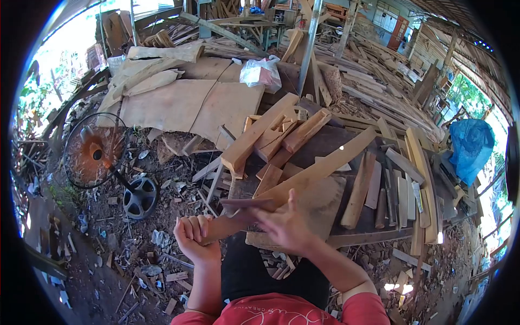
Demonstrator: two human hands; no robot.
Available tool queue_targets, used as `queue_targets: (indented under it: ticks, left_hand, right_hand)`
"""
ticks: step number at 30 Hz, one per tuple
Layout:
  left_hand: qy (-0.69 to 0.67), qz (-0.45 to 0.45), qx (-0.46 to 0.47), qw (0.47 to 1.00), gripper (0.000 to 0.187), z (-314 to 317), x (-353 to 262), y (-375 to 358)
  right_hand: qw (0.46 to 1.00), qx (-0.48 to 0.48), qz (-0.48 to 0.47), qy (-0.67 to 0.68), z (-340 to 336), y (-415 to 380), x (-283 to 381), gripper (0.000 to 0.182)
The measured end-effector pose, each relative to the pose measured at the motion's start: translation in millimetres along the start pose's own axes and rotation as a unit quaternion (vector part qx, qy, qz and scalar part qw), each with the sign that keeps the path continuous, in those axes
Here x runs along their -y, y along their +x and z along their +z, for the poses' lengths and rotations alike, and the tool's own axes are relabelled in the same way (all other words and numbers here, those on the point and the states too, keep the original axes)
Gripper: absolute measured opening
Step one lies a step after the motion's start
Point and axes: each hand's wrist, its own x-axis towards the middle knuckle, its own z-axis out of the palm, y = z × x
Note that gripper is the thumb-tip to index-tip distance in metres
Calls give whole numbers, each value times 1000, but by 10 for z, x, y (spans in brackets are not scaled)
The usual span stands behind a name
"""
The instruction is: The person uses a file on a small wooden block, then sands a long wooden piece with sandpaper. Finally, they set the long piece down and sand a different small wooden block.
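Clasping the wooden piece above the lap in the left hand, apparently to steady it; setting the right hand apart at its far end, cannot tell if gripping.

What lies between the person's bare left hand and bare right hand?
A flat brown wooden piece spans that stretch in the head view. The left hand is closed on one end; the right hand is farther along, contact unclear.
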Motion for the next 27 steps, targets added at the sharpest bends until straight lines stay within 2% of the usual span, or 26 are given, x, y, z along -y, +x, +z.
queue_targets:
  ticks: [1,3,5,6,8,9,11,12,14,15,16,17,18,19,20,22,23,25,27]
  left_hand:
    - [14,1,16,1000,39,8,-11,-15]
    - [21,-2,26,999,38,-22,-9,-25]
    - [26,-3,17,1000,37,-32,57,-45]
    - [36,-5,4,999,37,-30,98,-82]
    - [28,-10,7,1000,35,27,166,-119]
    - [20,4,21,1000,33,68,163,-121]
    - [5,21,30,999,30,76,170,-101]
    - [6,21,30,999,30,86,172,-116]
    - [5,16,51,999,31,117,144,-131]
    - [24,16,59,998,32,112,135,-145]
    - [29,14,57,998,32,88,121,-158]
    - [33,9,52,998,33,69,128,-154]
    - [35,4,49,998,34,58,147,-139]
    - [42,5,48,998,35,35,168,-138]
    - [40,1,50,998,35,49,190,-144]
    - [43,1,32,999,35,70,235,-175]
    - [41,-2,32,999,35,75,246,-169]
    - [21,1,43,999,35,73,238,-142]
    - [24,2,40,999,34,82,236,-133]
  right_hand:
    - [993,83,65,-44,-58,-22,-163,42]
    - [984,-90,124,-91,-16,-112,-668,34]
    - [946,-160,260,-107,-130,-158,-1157,24]
    - [930,-219,262,-132,-187,-96,-1179,19]
    - [941,-82,297,-143,-238,-68,-1056,23]
    - [957,-130,257,42,-117,-24,-838,25]
    - [996,-26,64,-58,-48,-27,-210,31]
    - [996,-26,64,-57,-54,-61,-27,31]
    - [995,-95,-18,3,-50,-93,179,36]
    - [999,3,36,-40,-50,-167,-65,34]
    - [981,-81,152,91,30,-192,-299,33]
    - [927,-162,260,216,63,-184,-531,31]
    - [949,-141,273,67,-80,-184,-806,28]
    - [949,-117,280,-86,-198,-183,-1007,26]
    - [948,-119,282,-90,-189,-177,-1071,26]
    - [939,-202,250,-122,-187,-166,-1100,26]
    - [946,-184,252,-89,-126,-179,-1018,30]
    - [980,-123,157,21,-33,-209,-674,41]
    - [995,19,98,-30,-171,-162,-176,43]
